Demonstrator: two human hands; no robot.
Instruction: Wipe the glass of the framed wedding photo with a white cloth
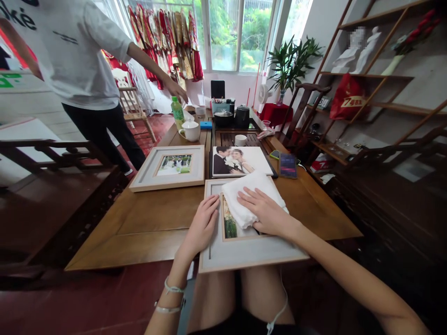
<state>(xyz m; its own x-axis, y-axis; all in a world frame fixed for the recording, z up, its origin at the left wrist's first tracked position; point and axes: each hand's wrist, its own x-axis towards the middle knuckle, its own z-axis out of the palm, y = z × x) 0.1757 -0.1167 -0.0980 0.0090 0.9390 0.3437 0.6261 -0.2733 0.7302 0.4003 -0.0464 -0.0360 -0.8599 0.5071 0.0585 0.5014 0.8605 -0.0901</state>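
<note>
In front of me a picture frame [240,255] with a pale wood edge and a light grey mat lies near the table's front edge, overhanging towards my lap. My left hand [203,224] rests on its left border, fingers stretched out and lying against the mat. A folded white cloth [240,197] covers much of the small photo [229,227] in the middle. On top of the cloth my right hand [263,210] lies flat with its fingers spread. What is under the cloth and that palm is hidden.
A second framed photo [173,165] lies at the left, a large wedding photo [240,162] just beyond. A phone [288,166] lies right. Farther back stand a white cup [191,131], a green-capped bottle [178,114] and a black kettle [242,116]. A person [87,56] reaches over the table's left side.
</note>
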